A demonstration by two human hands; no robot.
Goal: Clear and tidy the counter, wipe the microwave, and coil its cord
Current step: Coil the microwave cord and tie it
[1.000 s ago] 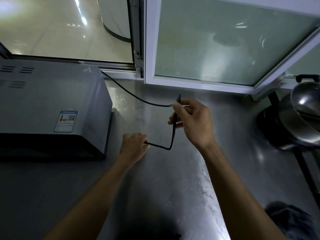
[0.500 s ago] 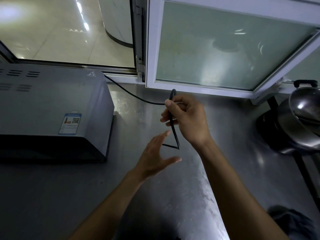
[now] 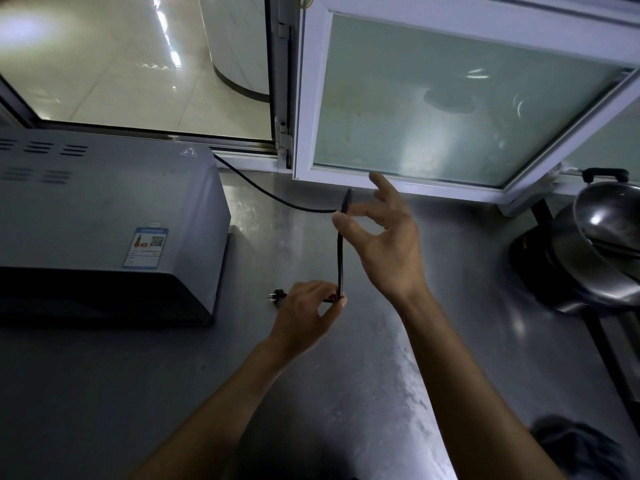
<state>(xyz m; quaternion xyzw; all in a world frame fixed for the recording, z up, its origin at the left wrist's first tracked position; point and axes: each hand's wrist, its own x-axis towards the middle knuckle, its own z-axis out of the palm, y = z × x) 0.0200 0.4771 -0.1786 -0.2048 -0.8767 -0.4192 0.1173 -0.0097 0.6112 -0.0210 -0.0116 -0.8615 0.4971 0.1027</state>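
A grey microwave [image 3: 104, 220] stands on the left of the steel counter [image 3: 346, 393]. Its black cord [image 3: 277, 197] runs from behind its back right corner across the counter, then folds into an upright loop [image 3: 341, 251]. My right hand [image 3: 384, 244] pinches the top of that loop between thumb and a fingertip, the other fingers spread. My left hand [image 3: 304, 313] grips the loop's lower end just above the counter. The cord's plug [image 3: 277, 294] pokes out to the left of my left hand, its prongs pointing left.
A white-framed window pane [image 3: 450, 109] swings open over the back of the counter. Steel pots [image 3: 602, 244] sit on a dark burner at the right edge. A dark cloth [image 3: 581, 448] lies at the lower right.
My left hand, open half a second ago, has moved up and taken hold of the loop's lower end. My right hand has loosened from a full grip to a pinch with fingers spread.
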